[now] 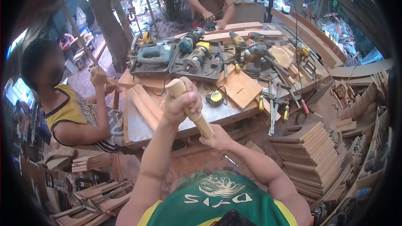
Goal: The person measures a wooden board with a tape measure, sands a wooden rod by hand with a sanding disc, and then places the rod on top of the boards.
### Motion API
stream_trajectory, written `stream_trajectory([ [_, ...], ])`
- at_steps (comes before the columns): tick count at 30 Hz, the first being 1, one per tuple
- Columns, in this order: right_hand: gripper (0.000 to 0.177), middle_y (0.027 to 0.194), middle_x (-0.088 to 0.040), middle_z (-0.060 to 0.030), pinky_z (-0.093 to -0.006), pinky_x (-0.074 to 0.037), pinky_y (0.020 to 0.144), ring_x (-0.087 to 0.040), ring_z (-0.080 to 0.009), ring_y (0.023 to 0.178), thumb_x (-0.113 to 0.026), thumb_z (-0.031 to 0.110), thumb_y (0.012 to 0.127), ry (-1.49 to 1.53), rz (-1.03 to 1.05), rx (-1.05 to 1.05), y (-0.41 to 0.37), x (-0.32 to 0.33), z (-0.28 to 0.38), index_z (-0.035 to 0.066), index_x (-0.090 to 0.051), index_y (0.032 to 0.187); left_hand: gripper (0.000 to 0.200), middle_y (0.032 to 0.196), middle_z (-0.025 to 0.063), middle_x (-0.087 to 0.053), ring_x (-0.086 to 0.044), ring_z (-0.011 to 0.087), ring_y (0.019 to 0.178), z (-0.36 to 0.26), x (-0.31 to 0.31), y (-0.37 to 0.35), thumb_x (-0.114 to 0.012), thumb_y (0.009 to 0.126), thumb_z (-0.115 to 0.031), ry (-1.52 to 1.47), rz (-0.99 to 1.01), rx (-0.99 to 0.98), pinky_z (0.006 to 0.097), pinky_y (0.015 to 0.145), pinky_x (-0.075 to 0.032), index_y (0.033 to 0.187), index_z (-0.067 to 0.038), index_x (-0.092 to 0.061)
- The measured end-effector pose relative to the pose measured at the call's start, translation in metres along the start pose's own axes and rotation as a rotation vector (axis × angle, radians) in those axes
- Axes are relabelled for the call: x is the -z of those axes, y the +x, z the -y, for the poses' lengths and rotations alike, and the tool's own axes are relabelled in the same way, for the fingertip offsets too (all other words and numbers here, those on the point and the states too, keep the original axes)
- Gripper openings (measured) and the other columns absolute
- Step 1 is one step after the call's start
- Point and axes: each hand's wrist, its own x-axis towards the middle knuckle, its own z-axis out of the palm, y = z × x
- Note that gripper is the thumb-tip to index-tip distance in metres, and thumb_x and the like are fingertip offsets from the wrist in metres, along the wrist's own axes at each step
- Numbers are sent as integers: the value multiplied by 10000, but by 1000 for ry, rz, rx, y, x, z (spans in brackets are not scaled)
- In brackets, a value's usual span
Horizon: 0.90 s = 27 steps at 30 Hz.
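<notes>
A pale, rounded wooden piece [201, 124] slants across the middle of the view, its upper end raised above the table's near edge. My left hand [183, 103] is wrapped round its upper part, with the fingers curled over it. Lower down and to the right, my right hand [217, 137] grips its lower end. Just behind the piece, a yellow and black tape measure [215, 98] lies on the metal-topped table [140, 132]. Long wooden strips [144, 108] rest on the table left of my left hand.
Power tools in an open black case [176, 65], drills [255, 52], clamps [274, 104] and boards [240, 88] crowd the table. Stacked wood [312, 155] stands at right. A person [79, 113] holds a wooden piece at left; another [209, 2] works at the far end.
</notes>
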Motion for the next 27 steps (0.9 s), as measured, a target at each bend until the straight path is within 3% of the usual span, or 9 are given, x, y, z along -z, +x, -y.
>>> stream_trajectory([
  [4, 145, 708, -651, -231, -503, -540, 633, -674, -447, 718, -715, 124, 824, -417, -497, 170, 27, -10, -44, 80, -627, 930, 132, 689, 47, -568, -577, 136, 556, 34, 1, -3, -634, 941, 4, 306, -349, -210, 315, 548, -517, 956, -62, -521],
  [7, 120, 748, -679, -188, -484, -545, 640, -701, -413, 755, -718, 142, 837, -515, -697, 144, 31, -11, -60, 101, -644, 922, 120, 711, 52, -599, -603, 127, 600, 53, 0, -14, -639, 959, -7, 400, -584, -295, 300, 583, -537, 922, -57, -536],
  [9, 155, 750, -677, -206, -460, -545, 649, -705, -411, 752, -723, 133, 829, -563, -586, 102, 20, -6, -54, 68, -650, 949, 122, 715, 53, -606, -611, 126, 606, 58, -3, -21, -637, 958, -3, 386, -730, -304, 297, 597, -547, 906, -56, -541],
  [13, 196, 758, -680, -194, -410, -553, 710, -723, -334, 734, -722, 132, 836, -281, -333, -104, -14, -25, -22, 36, -672, 999, 145, 716, 63, -616, -623, 136, 598, 35, -18, -38, -685, 918, -29, 482, -522, -115, 303, 595, -559, 886, -49, -544],
  [14, 281, 871, -720, -212, -442, -560, 749, -720, -406, 830, -746, 217, 814, -168, -270, -175, -15, -26, -9, 37, -660, 1012, 158, 718, 60, -597, -618, 146, 592, 35, -16, -40, -684, 914, -28, 437, -453, -84, 320, 589, -561, 923, -55, -529],
  [16, 343, 867, -718, -208, -440, -561, 762, -735, -376, 831, -760, 210, 812, -85, -210, -167, -15, -25, 22, 20, -643, 1072, 210, 722, 55, -559, -608, 164, 579, 35, -12, -46, -682, 905, -27, 355, -313, -20, 355, 577, -567, 997, -67, -497],
  [23, 697, 879, -730, -194, -393, -563, 834, -751, -325, 879, -778, 172, 810, -9, -272, 35, -15, -26, 62, -3, -437, 1391, 219, 709, 60, -572, -620, 162, 583, 39, -27, -64, -696, 884, -7, 126, -233, 108, 343, 563, -562, 966, -64, -501],
  [26, 729, 1219, -635, -185, -366, -526, 939, -672, -237, 1047, -800, 127, 790, 74, -189, -72, -34, -38, 34, 26, -445, 1418, 208, 704, 58, -564, -619, 158, 593, 2, -25, -51, -693, 881, -6, 255, -302, 2, 348, 568, -564, 968, -68, -515],
  [27, 748, 1291, -613, -183, -360, -518, 962, -656, -219, 1083, -807, 120, 783, 86, -164, -116, -40, -40, 31, 31, -441, 1429, 190, 701, 63, -573, -618, 156, 589, -21, -28, -43, -688, 877, 2, 79, -335, -22, 338, 559, -550, 964, -65, -533],
])
